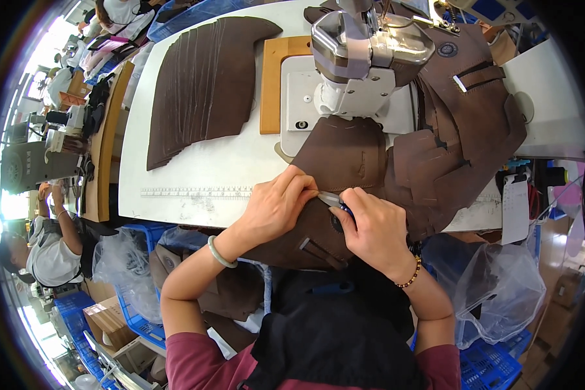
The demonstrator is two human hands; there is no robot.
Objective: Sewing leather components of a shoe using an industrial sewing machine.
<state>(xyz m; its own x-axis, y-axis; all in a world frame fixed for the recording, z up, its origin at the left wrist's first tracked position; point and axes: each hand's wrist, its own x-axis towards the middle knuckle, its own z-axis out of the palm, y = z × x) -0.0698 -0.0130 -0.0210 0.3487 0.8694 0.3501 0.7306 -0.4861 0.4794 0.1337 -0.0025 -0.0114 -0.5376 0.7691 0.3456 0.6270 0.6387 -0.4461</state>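
Observation:
My right hand [376, 229] grips small thread snips [330, 199] with metal blades and a dark blue handle. Their tips point left, close to the fingertips of my left hand [278, 203]. That hand is closed in a pinch at the edge of a brown leather piece [344, 153]; whatever sits between its fingertips is too small to make out. The leather stretches from beneath the sewing machine [364, 58] toward my lap, with stitching and a slim metal-tipped strap on its near part. More joined brown leather panels [435, 159] lie to the right of it.
A fanned stack of brown leather panels [205, 84] lies on the white table [195, 175], left of the machine. Blue crates [136, 312] and clear plastic bags [500, 286] flank me below the table. Another person [55, 244] works at the far left.

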